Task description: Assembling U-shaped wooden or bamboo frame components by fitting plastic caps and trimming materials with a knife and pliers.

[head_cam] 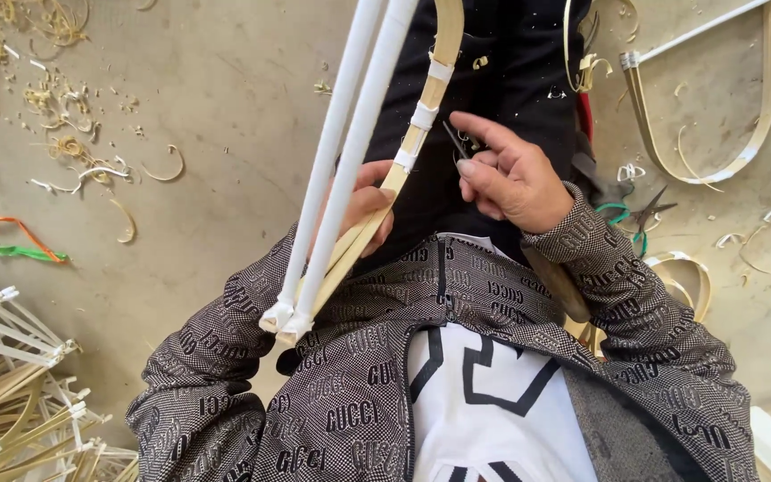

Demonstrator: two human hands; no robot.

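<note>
Bamboo frame (377,178), a bent strip bound with white tape alongside two white rods, runs its long axis steeply from the lap, up and away to the top edge, over the concrete floor (225,107). Left hand (360,207) is closed around the strip at mid-length, so it is the nearer hand. Right hand (512,183) sits just right of the frame, apart from it, its fingers (479,129) loosely curled around a small dark tool (455,141), forefinger pointing towards the taped strip.
</note>
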